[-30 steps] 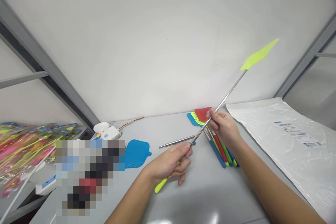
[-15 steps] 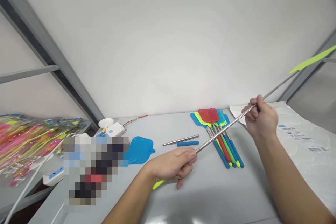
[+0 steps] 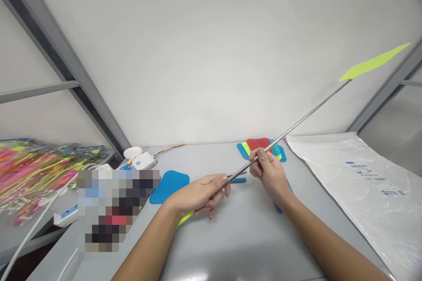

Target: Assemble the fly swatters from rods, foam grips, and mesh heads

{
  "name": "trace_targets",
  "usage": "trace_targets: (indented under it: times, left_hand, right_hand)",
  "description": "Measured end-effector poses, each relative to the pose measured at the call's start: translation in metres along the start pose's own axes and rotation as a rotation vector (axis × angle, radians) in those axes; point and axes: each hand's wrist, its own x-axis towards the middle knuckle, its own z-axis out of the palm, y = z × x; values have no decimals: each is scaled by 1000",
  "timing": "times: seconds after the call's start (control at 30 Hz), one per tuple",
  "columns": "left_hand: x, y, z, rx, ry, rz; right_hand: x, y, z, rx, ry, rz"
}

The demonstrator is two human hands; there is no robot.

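Observation:
A fly swatter with a long metal rod (image 3: pixel 305 118) slants up to the right across the view; its yellow-green head (image 3: pixel 376 62) is seen nearly edge-on. My left hand (image 3: pixel 207 195) is closed around the lower end, where a bit of yellow-green grip shows below the palm. Higher on the rod, my right hand (image 3: pixel 268 169) pinches it between thumb and fingers. Behind the right hand lies a pile of fly swatters with red, blue and yellow heads (image 3: pixel 259 144); their handles are mostly hidden. A loose blue swatter head (image 3: pixel 171 184) rests beside my left wrist.
A blue tube (image 3: pixel 239 180) and a metal rod lie partly behind my left hand. At the right is a white plastic mailing bag (image 3: pixel 329 171) with a label. A white power strip (image 3: pixel 143 161) and cables stand left, beside colourful bagged goods (image 3: pixel 39 171). A pixelated patch hides part of the table.
My right hand has slid down the rod toward my left hand. The swatter and left hand have shifted a little left, bringing the whole yellow-green head into view.

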Motion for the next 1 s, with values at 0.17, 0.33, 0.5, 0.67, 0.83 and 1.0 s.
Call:
trace_targets:
  times: [0.17,0.33,0.5,0.67,0.83,1.0]
  left_hand:
    - [2,1,-3,60,10,1]
    - [3,5,-8,169,33,35]
    - [1,4,-15,243,37,7]
    - [6,4,-4,213,29,33]
    - [3,6,-4,149,-23,48]
    - [0,7,-8,115,-78,19]
  right_hand:
    - [5,-6,-8,-20,9,-3]
    - [11,-15,-18,-12,85,-32]
    - [26,-21,-41,55,248,-131]
    - [17,-6,-23,83,163,-65]
    - [-4,8,14,-12,-112,141]
    - [5,-7,-5,-109,129,40]
